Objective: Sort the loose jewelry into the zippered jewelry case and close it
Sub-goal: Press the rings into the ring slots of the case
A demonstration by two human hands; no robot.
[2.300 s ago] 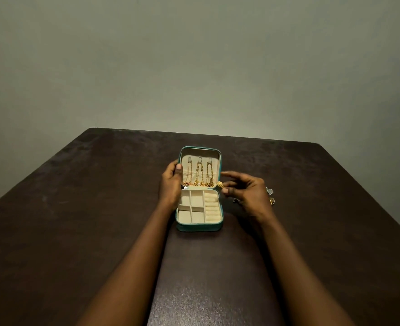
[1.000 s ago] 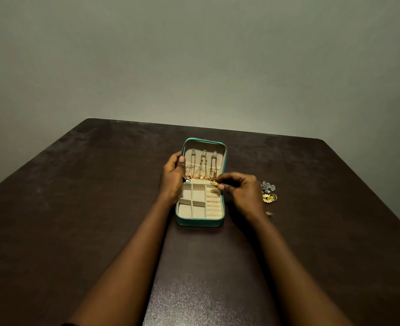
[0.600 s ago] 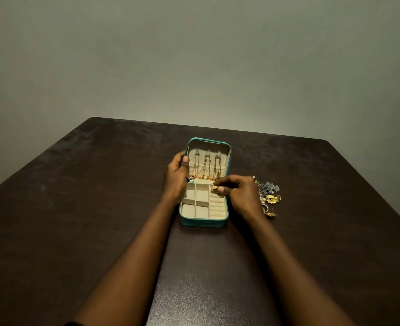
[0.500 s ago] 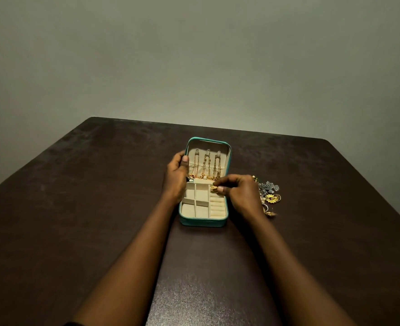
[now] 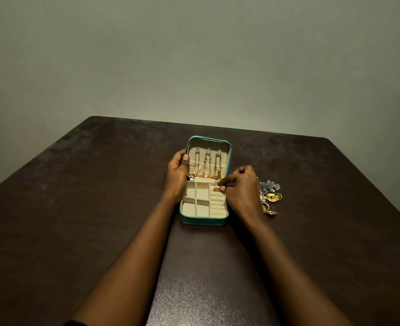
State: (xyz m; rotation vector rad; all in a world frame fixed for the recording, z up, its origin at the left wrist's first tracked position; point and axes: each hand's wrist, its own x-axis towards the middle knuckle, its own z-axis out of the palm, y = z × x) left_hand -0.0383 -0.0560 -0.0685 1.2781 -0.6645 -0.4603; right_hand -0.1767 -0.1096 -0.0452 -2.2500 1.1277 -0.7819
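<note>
An open jewelry case [image 5: 203,218] is held on the desk [image 5: 76,208] while a small gold piece [image 5: 217,188] is pinched over it.
The case is set toward the desk's far edge, midway between the side edges. Its raised lid [image 5: 208,138] is gripped at the left rim by the left hand [image 5: 176,175]. The gold piece is pinched by the right hand [image 5: 241,189] above the ring rolls [image 5: 217,204]. Loose jewelry [image 5: 270,196] is heaped beside that hand, toward the right edge.

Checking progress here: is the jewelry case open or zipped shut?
Open. The jewelry case lid stands raised, steadied by the left hand, with gold chains hanging inside and the cream compartments exposed.
</note>
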